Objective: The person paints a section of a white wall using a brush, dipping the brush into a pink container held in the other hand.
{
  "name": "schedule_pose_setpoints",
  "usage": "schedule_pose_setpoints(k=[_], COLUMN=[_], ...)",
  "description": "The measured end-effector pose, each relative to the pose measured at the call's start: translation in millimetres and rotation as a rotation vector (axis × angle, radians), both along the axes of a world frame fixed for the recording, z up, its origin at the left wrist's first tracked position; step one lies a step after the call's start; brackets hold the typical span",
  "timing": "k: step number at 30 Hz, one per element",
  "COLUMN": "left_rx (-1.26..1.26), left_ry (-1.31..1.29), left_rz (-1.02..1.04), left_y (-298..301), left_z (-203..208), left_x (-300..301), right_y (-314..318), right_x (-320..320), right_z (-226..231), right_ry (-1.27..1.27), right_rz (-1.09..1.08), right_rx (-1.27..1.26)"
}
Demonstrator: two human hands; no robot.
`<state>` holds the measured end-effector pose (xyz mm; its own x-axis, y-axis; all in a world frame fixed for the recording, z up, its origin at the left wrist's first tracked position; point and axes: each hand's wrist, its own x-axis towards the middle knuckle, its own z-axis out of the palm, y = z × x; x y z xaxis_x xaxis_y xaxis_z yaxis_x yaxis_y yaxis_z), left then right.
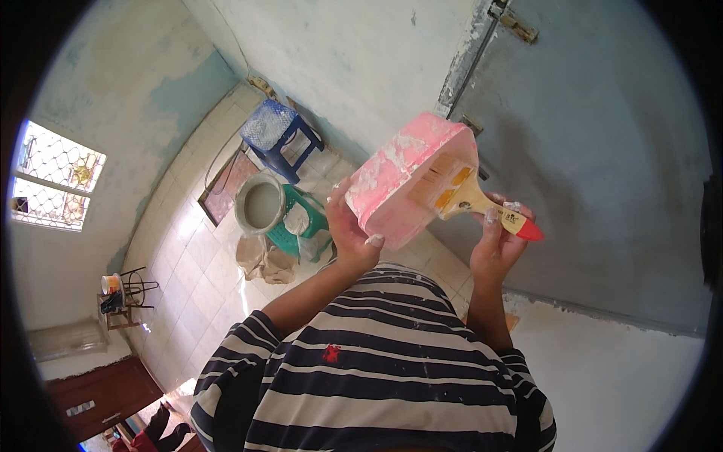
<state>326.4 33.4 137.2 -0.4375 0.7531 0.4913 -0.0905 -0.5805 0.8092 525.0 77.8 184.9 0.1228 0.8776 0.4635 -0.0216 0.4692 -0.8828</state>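
Note:
My left hand point(354, 233) grips the near left end of a pink plastic tub point(399, 162), which is smeared with white paint and tilted so its opening faces right. My right hand point(501, 241) is closed around the handle of a wide paintbrush point(459, 200) with a cream handle and a red tip. The brush's bristle end reaches into the tub's opening, against its inside. How much paint the tub holds cannot be made out. White smears mark the fingers of both hands.
Left of me, a grey-filled bucket point(263, 205) rests by a green plastic stool point(305, 226). Behind stands a blue stool point(275, 132) with a white-spattered top. A crumpled brown bag point(263, 260) lies nearby. A grey door point(595, 166) is close on the right, beside a patchy wall point(361, 60).

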Motion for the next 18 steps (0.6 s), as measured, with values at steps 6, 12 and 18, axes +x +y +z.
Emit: schedule_pose_setpoints(k=[6,12,18], left_rx=[-0.069,-0.105,-0.155], left_ry=[0.037,-0.108,-0.203], left_rz=[-0.017,-0.067,-0.078], left_y=[11.0,37.1,70.1], left_z=[11.4,22.6,14.3], left_x=[-27.2,-72.9,-118.5], right_y=[10.2,26.9,63.8], right_x=[-29.5,-69.6,-99.1], right_z=[1.7,26.1,24.1], right_ry=[0.114,0.389,0.729], right_rz=[0.001,0.04,0.231], right_rx=[0.039,-0.068,-0.214])
